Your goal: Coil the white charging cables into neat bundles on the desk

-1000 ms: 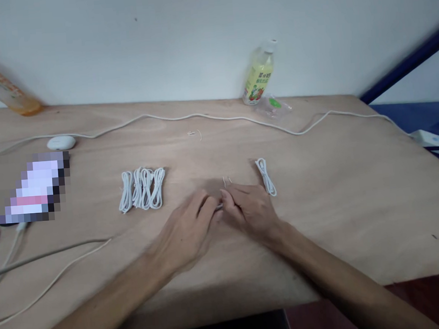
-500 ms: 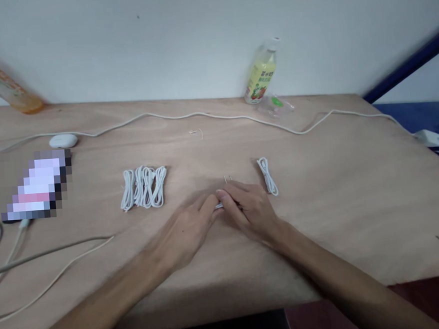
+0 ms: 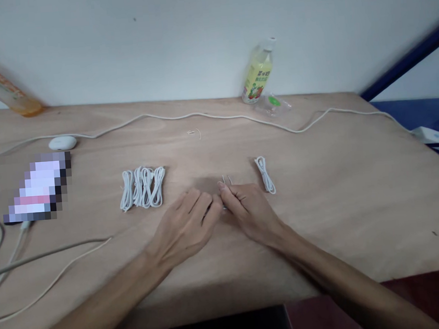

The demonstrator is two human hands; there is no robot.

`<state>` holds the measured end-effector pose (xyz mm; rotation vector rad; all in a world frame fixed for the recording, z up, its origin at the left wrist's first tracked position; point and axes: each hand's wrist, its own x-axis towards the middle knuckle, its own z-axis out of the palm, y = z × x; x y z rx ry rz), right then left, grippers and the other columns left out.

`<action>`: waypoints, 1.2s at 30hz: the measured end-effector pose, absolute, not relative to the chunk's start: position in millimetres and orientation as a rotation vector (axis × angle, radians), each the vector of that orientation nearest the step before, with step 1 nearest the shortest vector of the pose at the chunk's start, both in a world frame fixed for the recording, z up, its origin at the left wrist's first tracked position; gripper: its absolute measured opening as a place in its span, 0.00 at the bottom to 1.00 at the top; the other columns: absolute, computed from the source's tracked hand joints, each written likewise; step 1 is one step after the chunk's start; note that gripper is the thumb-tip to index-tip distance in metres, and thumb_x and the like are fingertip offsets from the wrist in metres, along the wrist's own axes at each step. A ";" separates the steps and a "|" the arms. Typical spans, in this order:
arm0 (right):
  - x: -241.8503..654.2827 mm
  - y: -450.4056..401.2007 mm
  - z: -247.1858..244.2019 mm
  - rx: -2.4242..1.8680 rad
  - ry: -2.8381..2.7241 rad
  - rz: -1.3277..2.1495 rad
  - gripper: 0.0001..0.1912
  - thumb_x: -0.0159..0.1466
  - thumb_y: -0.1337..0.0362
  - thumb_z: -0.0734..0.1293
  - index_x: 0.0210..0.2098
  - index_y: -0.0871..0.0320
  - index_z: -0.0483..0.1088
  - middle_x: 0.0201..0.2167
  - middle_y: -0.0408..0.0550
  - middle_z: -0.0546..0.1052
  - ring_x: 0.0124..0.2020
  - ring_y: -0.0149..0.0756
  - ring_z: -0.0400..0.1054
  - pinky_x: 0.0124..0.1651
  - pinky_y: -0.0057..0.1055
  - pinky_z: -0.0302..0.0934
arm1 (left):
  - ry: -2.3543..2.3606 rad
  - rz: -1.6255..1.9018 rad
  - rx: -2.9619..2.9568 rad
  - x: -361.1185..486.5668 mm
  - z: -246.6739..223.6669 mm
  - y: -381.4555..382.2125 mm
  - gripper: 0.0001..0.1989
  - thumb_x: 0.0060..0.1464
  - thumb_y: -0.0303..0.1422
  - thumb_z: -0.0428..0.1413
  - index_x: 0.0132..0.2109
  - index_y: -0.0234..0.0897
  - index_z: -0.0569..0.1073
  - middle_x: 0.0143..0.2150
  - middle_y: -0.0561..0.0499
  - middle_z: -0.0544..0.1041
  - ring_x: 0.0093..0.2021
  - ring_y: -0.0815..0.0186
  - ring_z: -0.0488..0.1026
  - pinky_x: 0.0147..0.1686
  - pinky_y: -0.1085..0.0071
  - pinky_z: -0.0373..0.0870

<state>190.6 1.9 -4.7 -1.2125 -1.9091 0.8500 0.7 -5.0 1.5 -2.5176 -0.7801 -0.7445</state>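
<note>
My left hand (image 3: 189,214) and my right hand (image 3: 250,207) meet above the table, fingers curled and thumbs close together. Between them a bit of white cable (image 3: 224,207) shows; my fingers hide the rest. Just beyond my right fingers, two thin pale wire-like ends (image 3: 226,178) stick out; whether they lie on the table or are held, I cannot tell. Left of my hands, several bundled white cables (image 3: 143,188) lie side by side. A single bundled white cable (image 3: 265,175) rests right of my right hand.
Small thin pale strips (image 3: 194,133) lie farther back on the wooden table (image 3: 338,201). A long white cord (image 3: 197,115) crosses behind them. At left are a phone (image 3: 38,187) and a white case (image 3: 62,143). A yellow-labelled bottle (image 3: 257,76) stands near the wall beside clear plastic (image 3: 274,104).
My left fingers have curled more tightly, and less of the white cable shows between my hands. The right thumb has shifted slightly. The view has moved a little.
</note>
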 end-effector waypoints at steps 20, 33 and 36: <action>204.9 16.4 -14.3 -1.019 -2.226 0.256 0.29 0.82 0.62 0.52 0.25 0.56 0.69 0.21 0.44 0.72 0.22 0.32 0.62 0.31 0.32 0.54 | -1.247 -1.015 -3.288 -0.1 -10.1 -4.3 0.18 0.80 0.35 0.40 0.44 0.39 0.71 0.41 0.46 0.78 0.42 0.57 0.73 0.48 0.56 0.75; 210.2 27.4 13.5 -0.923 -2.396 0.114 0.26 0.81 0.64 0.57 0.25 0.55 0.70 0.21 0.44 0.72 0.23 0.33 0.64 0.31 0.34 0.53 | -1.519 -1.287 -3.457 6.0 -1.4 -7.1 0.15 0.80 0.39 0.41 0.52 0.42 0.71 0.53 0.43 0.82 0.53 0.56 0.79 0.61 0.53 0.76; 215.2 25.6 27.4 -1.009 -2.324 0.229 0.26 0.81 0.61 0.57 0.27 0.54 0.70 0.22 0.43 0.73 0.23 0.34 0.65 0.32 0.34 0.54 | -1.626 -1.332 -3.367 4.8 -4.2 -7.3 0.17 0.80 0.41 0.40 0.50 0.42 0.71 0.48 0.43 0.81 0.51 0.54 0.78 0.57 0.53 0.77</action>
